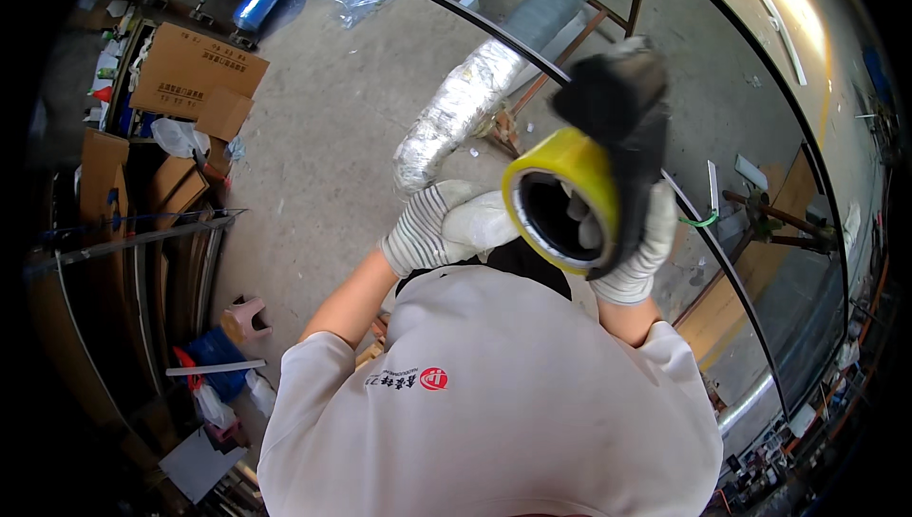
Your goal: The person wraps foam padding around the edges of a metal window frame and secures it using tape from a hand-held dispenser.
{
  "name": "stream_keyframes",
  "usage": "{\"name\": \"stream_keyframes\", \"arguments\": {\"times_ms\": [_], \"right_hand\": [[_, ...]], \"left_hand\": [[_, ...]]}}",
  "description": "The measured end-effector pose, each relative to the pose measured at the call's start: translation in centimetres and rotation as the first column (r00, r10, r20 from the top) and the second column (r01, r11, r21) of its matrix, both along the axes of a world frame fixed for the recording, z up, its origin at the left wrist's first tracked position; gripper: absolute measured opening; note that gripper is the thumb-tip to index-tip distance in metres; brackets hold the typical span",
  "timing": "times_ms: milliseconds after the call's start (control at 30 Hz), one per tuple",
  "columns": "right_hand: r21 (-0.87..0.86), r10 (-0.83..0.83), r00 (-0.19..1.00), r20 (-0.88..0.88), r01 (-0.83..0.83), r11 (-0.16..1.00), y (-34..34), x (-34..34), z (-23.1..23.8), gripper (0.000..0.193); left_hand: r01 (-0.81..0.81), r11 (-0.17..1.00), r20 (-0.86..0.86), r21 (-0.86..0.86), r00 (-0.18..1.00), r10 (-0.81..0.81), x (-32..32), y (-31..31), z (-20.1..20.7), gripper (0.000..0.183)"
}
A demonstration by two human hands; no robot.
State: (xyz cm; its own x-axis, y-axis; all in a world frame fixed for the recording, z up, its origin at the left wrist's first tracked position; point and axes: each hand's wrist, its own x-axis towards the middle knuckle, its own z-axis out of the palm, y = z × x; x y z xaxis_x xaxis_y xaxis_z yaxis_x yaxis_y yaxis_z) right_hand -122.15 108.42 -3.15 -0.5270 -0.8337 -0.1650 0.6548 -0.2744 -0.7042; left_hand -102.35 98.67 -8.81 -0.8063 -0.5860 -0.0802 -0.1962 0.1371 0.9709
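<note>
My right hand (pixel 647 249), in a white knit glove, is closed round a black tape dispenser (pixel 638 151) raised in front of my chest. The dispenser carries a wide roll of yellow tape (pixel 562 149); its far end is blurred. Pale finger shapes show through the roll's hollow core. My left hand (pixel 446 223), gloved in white with grey stripes at the cuff, is at the roll's left side. Its fingers are bunched together, pointing at the roll, with the tips partly hidden; whatever they pinch cannot be made out.
A large black-edged frame (pixel 730 275) slants across the right, over a rusty metal stand (pixel 774 218). Beyond my left hand runs a silver-wrapped tube (pixel 456 104). Cardboard boxes (pixel 195 75) and a rack (pixel 142 242) line the left, with a pink stool (pixel 248 318) on the floor.
</note>
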Motion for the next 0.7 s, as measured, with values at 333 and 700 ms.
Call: {"name": "stream_keyframes", "arguments": {"times_ms": [333,700], "right_hand": [[0.346,0.039,0.999,0.016,-0.042,0.937,-3.7,2.6,-6.7,0.039],[0.164,0.038,0.917,0.398,-0.112,0.98,-17.4,17.6,-9.2,0.041]], "left_hand": [[0.112,0.914,-0.021,0.389,0.993,-0.112,9.0,-0.5,-3.5,0.067],[-0.11,0.449,-0.106,0.887,0.897,0.429,25.6,-10.3,-11.5,0.072]]}}
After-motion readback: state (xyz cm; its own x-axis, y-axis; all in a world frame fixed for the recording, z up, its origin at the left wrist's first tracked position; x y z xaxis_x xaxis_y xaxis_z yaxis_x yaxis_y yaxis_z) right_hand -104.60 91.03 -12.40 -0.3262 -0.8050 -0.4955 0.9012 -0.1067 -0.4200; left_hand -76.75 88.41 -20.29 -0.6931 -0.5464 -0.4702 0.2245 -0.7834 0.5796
